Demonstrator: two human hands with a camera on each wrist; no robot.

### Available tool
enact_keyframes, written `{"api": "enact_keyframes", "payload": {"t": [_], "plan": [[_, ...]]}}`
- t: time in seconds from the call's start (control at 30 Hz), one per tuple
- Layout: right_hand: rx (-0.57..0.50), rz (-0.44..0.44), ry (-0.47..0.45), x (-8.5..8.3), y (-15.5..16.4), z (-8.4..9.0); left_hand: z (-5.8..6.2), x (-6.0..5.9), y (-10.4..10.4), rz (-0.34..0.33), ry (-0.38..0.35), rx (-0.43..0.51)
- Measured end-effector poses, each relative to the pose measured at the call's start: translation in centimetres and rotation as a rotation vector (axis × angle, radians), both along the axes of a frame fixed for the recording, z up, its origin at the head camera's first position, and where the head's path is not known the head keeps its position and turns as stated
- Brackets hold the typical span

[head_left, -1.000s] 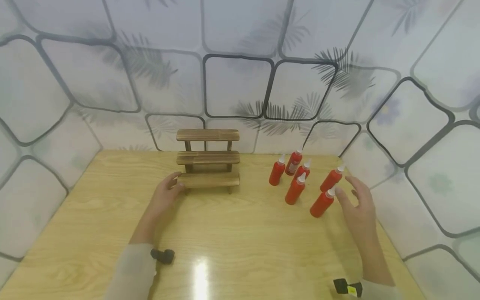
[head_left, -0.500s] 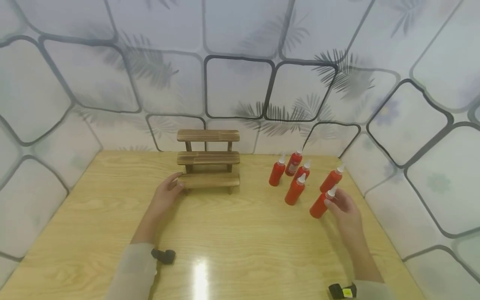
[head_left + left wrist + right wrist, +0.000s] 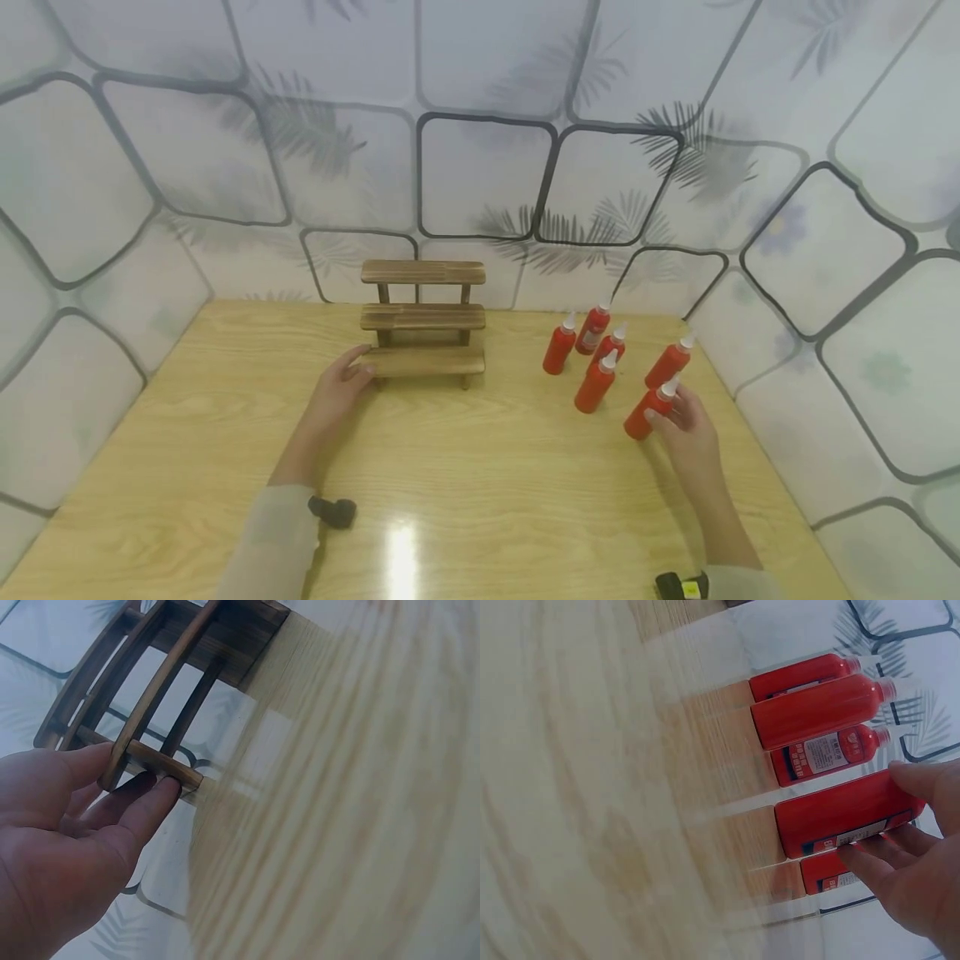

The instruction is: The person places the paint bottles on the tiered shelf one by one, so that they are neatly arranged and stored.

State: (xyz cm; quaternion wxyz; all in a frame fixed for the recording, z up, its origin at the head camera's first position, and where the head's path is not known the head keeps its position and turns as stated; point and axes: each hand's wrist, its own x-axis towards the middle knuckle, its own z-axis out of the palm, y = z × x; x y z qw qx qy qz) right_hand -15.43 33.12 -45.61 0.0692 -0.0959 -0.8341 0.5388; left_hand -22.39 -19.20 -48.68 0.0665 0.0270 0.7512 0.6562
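Observation:
A small three-tier wooden display stand [image 3: 423,317] stands against the back wall. My left hand [image 3: 336,395] pinches the left end of its lowest step, with the thumb on one face and fingers on the other in the left wrist view. On the right, my right hand [image 3: 692,435] holds the nearest red squeeze bottle [image 3: 643,418] by its upper part, below the white pointed nozzle. The right wrist view shows the thumb [image 3: 915,776] on one side of that bottle and fingers [image 3: 866,864] on its labelled side. The bottle is upright, its base at the tabletop.
Another red bottle [image 3: 667,364] stands just behind the held one. Several more bottles [image 3: 595,385] cluster to its left, between it and the stand. All are on the light wood table [image 3: 480,492]. Patterned walls [image 3: 480,175] enclose the back and both sides.
My right hand has moved in leftward from beside the bottles and taken hold of the nearest one. My left hand stays at the stand. The head view has shifted slightly.

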Motion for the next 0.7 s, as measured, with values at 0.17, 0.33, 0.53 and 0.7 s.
{"api": "enact_keyframes", "payload": {"t": [0.17,0.33,0.53,0.7], "plan": [[-0.016,-0.031,-0.006,0.2,-0.2,-0.1,-0.2,-0.1,0.0,0.000,0.003,-0.006],[-0.029,-0.058,-0.028,0.4,-1.1,0.6,-0.2,0.0,0.1,-0.002,-0.003,0.030],[-0.058,-0.045,-0.003,0.7,-3.1,2.3,-0.2,0.0,0.2,0.001,-0.021,0.064],[-0.052,0.014,0.079,0.7,-5.0,3.5,-0.3,-0.1,0.1,-0.009,-0.004,0.056]]}}
